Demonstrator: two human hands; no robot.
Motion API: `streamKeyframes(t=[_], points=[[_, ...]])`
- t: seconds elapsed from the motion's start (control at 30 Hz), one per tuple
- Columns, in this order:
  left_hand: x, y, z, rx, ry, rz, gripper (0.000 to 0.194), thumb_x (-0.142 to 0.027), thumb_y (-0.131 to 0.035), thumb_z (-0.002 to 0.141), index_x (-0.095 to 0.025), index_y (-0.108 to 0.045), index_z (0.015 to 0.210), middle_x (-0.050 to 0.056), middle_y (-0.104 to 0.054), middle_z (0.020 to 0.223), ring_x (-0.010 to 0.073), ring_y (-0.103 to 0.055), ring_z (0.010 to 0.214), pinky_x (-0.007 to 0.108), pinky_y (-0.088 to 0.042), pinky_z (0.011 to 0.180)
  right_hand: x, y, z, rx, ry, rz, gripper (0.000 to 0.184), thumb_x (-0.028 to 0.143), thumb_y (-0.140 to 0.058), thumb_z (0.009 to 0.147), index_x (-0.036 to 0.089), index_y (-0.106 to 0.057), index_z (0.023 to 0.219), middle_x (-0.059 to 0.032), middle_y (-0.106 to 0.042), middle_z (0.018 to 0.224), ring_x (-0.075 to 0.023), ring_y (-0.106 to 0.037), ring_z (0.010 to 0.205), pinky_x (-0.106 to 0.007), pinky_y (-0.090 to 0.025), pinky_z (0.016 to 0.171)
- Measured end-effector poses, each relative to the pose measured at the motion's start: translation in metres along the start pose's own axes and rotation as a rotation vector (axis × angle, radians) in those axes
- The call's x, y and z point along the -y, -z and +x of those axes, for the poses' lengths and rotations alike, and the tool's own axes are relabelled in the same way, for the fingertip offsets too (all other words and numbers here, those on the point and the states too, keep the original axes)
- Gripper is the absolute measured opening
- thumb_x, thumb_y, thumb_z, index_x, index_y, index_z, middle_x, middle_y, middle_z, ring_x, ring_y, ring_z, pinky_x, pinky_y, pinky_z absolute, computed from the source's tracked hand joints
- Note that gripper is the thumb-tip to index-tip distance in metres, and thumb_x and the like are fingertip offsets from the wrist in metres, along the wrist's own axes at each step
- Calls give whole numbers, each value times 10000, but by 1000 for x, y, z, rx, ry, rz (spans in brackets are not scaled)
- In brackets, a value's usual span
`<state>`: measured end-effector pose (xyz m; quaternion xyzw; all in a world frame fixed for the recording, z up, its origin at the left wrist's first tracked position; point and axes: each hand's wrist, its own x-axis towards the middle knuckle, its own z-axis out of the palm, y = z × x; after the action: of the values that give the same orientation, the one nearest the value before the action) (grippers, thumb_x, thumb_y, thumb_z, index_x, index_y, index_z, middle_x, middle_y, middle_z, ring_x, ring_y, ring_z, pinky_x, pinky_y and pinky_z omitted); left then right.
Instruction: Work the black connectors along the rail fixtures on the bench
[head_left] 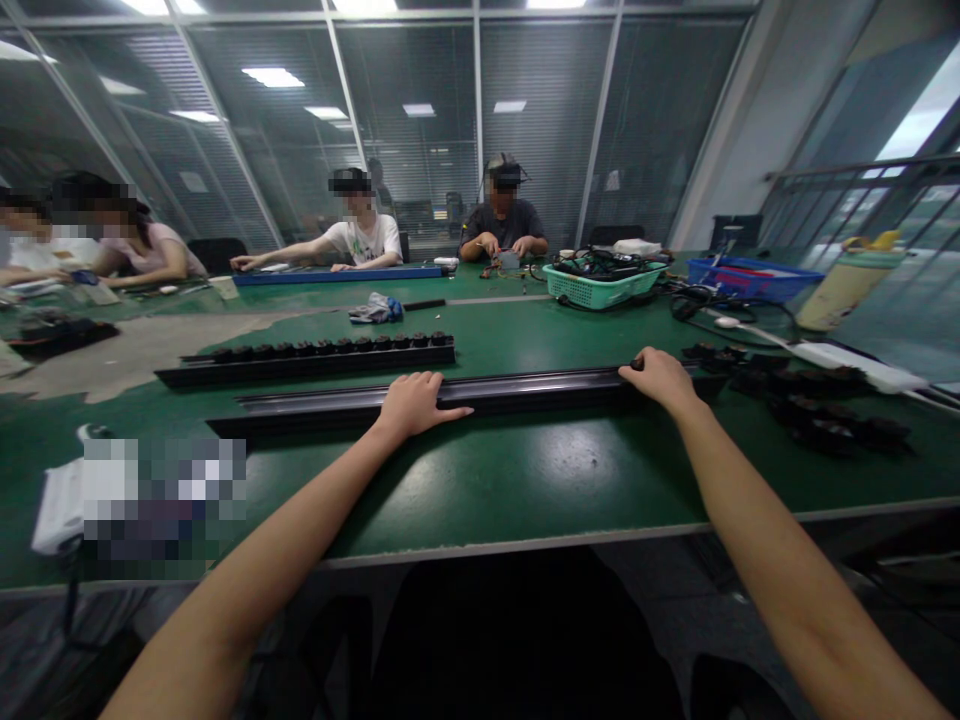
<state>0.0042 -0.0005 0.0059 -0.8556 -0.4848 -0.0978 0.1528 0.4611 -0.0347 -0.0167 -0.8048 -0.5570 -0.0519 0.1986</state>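
A long black metal rail [525,388] with a shiny channel along its top lies across the table in front of me. My left hand [411,403] is closed over its middle, fingers over the far edge and thumb stretched along the near side. Toward the rail's right end, my right hand [661,378] pinches a small black part [637,362] at the channel; its exact kind is too small to make out. Behind lies a second black rail [322,368] with a row of small black parts [345,346] along its top.
Piles of black parts [817,400] lie at the right, near a white power strip [855,364] and cables. Farther back stand a green basket [600,290], a blue tray [757,280] and a bottle [847,290]. Gloves [377,308] lie mid-table. Several people sit opposite.
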Motion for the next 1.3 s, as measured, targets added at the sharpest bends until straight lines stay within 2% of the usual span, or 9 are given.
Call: streamKeyframes(t=[0.17,0.27,0.43,0.57,0.67,0.73,0.8,1.1,1.3], points=[[0,0,0,-1,-7,-6,922,-970,-350,816,-174,-682,1141,170,-742,1134,337,-685,1063,402,-465,900,-12,0,2,-21,-126,-79,425,444,-524,912,122,-692,1134,-243,-699,1205,-401,-656,1160,-603,-413,1073],[0,1,0,-3,-15,2,927,-966,-350,820,-161,-681,1140,178,-742,1136,343,-687,1055,407,-467,893,-24,-1,9,15,-160,-73,401,358,-510,907,112,-685,1170,-261,-692,1236,-401,-668,1151,-588,-448,1030],[0,2,-1,0,-9,4,910,-966,-349,822,-176,-678,1133,165,-744,1131,335,-689,1058,395,-470,891,-45,6,29,100,-30,-68,264,377,-601,842,180,-706,984,-179,-749,1010,-347,-700,963,-472,-515,878],[1,1,-2,-6,-13,-2,914,-962,-349,825,-167,-678,1131,172,-742,1126,341,-689,1052,404,-470,890,-63,10,37,160,129,51,228,438,-637,812,217,-668,863,-121,-743,956,-304,-678,909,-432,-517,866],[1,2,-2,-4,-8,-5,906,-966,-358,818,-177,-680,1126,168,-743,1128,339,-687,1047,405,-470,892,-76,2,30,54,220,151,266,484,-638,812,230,-665,885,-112,-730,998,-313,-645,995,-466,-493,956],[1,3,-2,3,-7,-4,901,-967,-363,815,-184,-681,1125,163,-744,1135,336,-685,1050,403,-468,895,-81,-6,23,-62,210,175,326,528,-614,831,227,-669,943,-134,-716,1090,-337,-603,1097,-491,-472,998],[0,4,-1,8,-7,1,900,-965,-360,817,-182,-681,1123,162,-743,1139,336,-684,1056,399,-467,893,-82,-12,16,-118,187,193,351,548,-599,842,223,-661,959,-148,-703,1140,-350,-569,1154,-498,-460,1019],[0,1,0,7,-2,-11,905,-967,-372,810,-187,-685,1145,174,-738,1147,351,-679,1071,418,-467,903,-68,-4,1,-152,14,372,330,515,-713,771,236,-627,927,-130,-660,1071,-332,-544,1200,-469,-444,1065],[1,0,0,4,-8,-7,917,-964,-367,816,-172,-687,1150,179,-736,1140,356,-681,1063,425,-473,893,-69,-4,0,-157,5,402,318,502,-745,757,241,-641,906,-127,-657,1094,-329,-567,1207,-473,-443,1080]])
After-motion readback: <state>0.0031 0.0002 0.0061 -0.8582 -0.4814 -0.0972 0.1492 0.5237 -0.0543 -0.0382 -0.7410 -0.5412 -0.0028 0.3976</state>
